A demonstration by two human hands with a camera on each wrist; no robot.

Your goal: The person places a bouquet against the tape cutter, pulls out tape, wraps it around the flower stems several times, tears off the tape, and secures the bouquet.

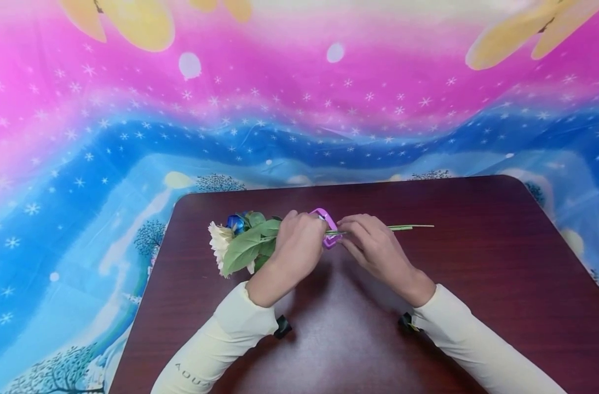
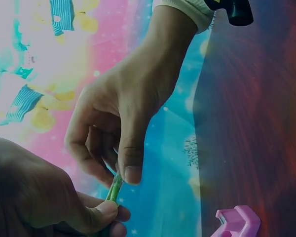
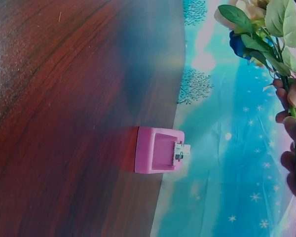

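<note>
In the head view, my left hand (image 1: 299,243) grips the stems of a small bunch of flowers just below its leaves (image 1: 244,250). A cream flower (image 1: 219,246) and a blue flower (image 1: 235,223) face left. My right hand (image 1: 378,241) pinches the thin green stems (image 1: 410,226) farther along, and their ends stick out to its right. Between the two hands shows a pink tape dispenser (image 3: 155,150), with its toothed cutter visible in the right wrist view. In the left wrist view a glossy bit on the stems (image 2: 114,190) lies at the right fingertips; whether it is tape I cannot tell.
A dark red-brown table (image 1: 477,246) with rounded corners lies under the hands. Behind it hangs a pink and blue patterned cloth (image 1: 299,109). Black straps (image 1: 282,326) sit at both cuffs.
</note>
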